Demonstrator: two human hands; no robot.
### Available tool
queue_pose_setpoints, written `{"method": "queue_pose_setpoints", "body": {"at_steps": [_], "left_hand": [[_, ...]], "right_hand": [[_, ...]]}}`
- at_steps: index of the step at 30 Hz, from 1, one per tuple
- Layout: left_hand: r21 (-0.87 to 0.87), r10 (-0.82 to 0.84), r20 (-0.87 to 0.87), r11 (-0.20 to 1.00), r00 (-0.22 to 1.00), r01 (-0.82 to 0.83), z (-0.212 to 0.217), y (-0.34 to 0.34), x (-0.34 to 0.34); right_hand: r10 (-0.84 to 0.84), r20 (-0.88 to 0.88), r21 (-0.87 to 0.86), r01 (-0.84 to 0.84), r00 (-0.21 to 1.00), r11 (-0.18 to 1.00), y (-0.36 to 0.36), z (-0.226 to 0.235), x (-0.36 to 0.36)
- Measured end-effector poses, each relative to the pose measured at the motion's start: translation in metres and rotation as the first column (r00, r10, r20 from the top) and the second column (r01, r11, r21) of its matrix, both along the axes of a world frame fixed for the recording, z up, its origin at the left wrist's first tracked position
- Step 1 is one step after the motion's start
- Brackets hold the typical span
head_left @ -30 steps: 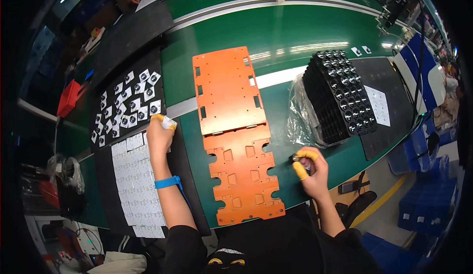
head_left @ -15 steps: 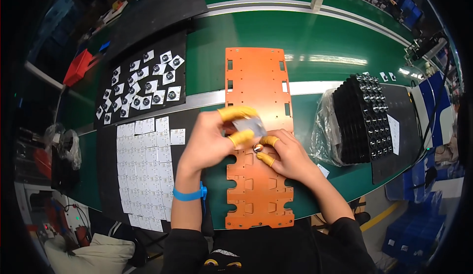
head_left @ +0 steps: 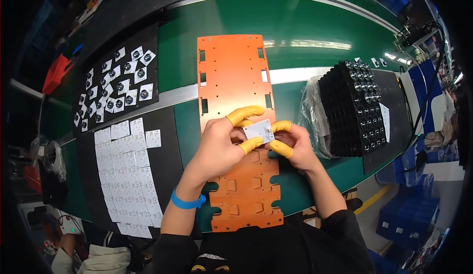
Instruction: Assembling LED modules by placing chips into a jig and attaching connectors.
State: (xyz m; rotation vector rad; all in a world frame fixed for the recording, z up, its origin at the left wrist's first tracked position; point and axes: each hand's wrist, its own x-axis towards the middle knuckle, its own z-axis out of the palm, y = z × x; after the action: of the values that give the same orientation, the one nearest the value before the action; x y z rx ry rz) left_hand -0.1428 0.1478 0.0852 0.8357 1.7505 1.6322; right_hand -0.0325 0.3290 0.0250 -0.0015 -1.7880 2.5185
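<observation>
Since a second ago both hands have come together from opposite sides of the orange plate (head_left: 235, 82), so the work now sits in the fingers. The left hand (head_left: 220, 148) and right hand (head_left: 294, 147), with yellow rubber fingertip cots, pinch one small white square (head_left: 259, 130) between them above the plate's lower half. The plate is flat, rigid and slotted; the surface (head_left: 305, 32) is smooth green

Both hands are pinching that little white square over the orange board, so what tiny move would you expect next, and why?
Probably lowering the small white square piece onto the long orange slotted plate: the left hand and right hand pinch it together with yellow-capped fingertips, directly above that plate.
</observation>
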Motion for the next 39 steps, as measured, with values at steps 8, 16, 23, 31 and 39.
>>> {"method": "queue_pose_setpoints", "body": {"at_steps": [8, 16, 23, 31, 39], "left_hand": [[0.282, 0.299, 0.176, 0.897, 0.938, -0.339, -0.004, -0.01, -0.016], [0.178, 0.349, 0.14, 0.912, 0.927, -0.37, -0.008, -0.007, -0.01], [0.175, 0.186, 0.061, 0.965, 0.981, -0.194, -0.001, 0.003, 0.001], [0.262, 0.06, 0.18, 0.959, 0.982, -0.106, 0.005, 0.007, 0.019], [0.19, 0.062, 0.073, 0.979, 0.995, -0.075, -0.001, 0.006, 0.028]], "right_hand": [[0.021, -0.504, 0.71, 0.401, 0.863, 0.579, -0.015, 0.006, -0.01], [0.246, -0.432, 0.859, 0.313, 0.868, 0.406, -0.045, 0.01, -0.007], [-0.199, -0.12, 0.348, 0.229, 0.973, 0.909, -0.033, -0.004, -0.003], [-0.218, -0.233, 0.063, 0.238, 0.948, 0.969, -0.023, 0.009, 0.005], [-0.191, -0.091, -0.109, 0.181, 0.977, 0.978, -0.019, 0.006, 0.007]]}}
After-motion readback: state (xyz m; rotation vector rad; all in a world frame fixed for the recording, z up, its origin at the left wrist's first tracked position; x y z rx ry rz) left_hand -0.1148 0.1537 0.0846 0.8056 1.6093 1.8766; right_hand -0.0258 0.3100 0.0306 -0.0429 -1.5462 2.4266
